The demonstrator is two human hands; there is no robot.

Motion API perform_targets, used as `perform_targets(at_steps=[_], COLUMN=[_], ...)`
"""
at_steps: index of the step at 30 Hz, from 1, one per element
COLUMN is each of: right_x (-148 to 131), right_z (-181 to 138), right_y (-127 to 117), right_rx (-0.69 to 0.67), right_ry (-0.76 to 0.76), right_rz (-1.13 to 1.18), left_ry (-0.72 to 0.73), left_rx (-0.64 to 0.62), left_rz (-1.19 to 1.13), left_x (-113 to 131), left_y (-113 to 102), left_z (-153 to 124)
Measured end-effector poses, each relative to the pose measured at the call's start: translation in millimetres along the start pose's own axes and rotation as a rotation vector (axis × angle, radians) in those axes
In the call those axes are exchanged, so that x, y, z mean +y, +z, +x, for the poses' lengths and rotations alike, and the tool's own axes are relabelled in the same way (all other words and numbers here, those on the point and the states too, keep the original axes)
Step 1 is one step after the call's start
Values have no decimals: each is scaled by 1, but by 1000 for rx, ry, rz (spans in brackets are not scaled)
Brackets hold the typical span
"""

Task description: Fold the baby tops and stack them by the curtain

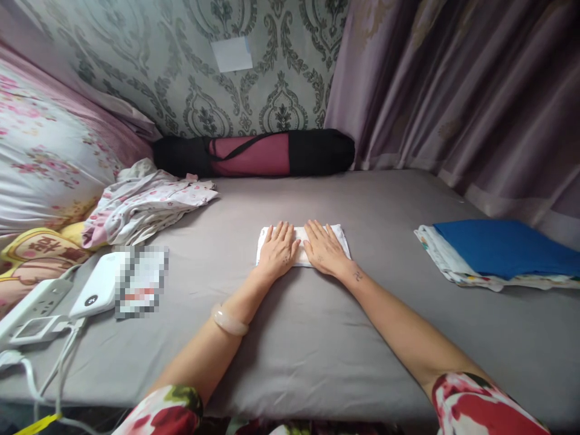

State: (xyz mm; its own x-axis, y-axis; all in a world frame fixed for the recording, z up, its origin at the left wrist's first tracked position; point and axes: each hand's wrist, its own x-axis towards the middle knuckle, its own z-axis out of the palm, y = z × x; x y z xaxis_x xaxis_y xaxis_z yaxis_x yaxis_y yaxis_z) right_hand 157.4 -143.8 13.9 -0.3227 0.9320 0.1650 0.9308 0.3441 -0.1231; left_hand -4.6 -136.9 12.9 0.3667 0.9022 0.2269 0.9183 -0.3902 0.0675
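Note:
A small white folded cloth (301, 256) lies flat on the grey bed sheet (299, 338), in the middle of the view. My left hand (278, 250) rests palm down on its left part, fingers stretched out and pointing away from me. On the right part lies my right hand (327, 249), also flat, with its fingers extended. A narrow strip of the cloth shows between the two hands, and its edges stick out beyond them. What lies under the palms is hidden.
At the right is a folded stack with a blue cloth (502, 244) on top. A power strip (36, 308), a white power bank (102, 284) and cables lie at the left, near crumpled floral clothing (145, 202). A black and maroon long bag (254, 154) lies along the wall.

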Motion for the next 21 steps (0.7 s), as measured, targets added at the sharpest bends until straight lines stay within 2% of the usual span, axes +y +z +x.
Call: perform_targets(at_steps=[3, 8, 13, 18, 21], right_x=[2, 3, 3, 6, 9], right_z=[0, 1, 0, -1, -2], right_y=[5, 9, 5, 2, 3], right_rx=[-38, -39, -55, -19, -35], right_ry=[10, 6, 11, 32, 48], right_rz=[11, 14, 19, -20, -17], left_ry=[7, 6, 13, 8, -22], left_rx=[-74, -94, -75, 22, -29], left_rz=[-4, -12, -4, 35, 43], left_x=[-1, -2, -2, -9, -14], left_y=[4, 5, 2, -1, 0], left_z=[-1, 0, -1, -3, -2])
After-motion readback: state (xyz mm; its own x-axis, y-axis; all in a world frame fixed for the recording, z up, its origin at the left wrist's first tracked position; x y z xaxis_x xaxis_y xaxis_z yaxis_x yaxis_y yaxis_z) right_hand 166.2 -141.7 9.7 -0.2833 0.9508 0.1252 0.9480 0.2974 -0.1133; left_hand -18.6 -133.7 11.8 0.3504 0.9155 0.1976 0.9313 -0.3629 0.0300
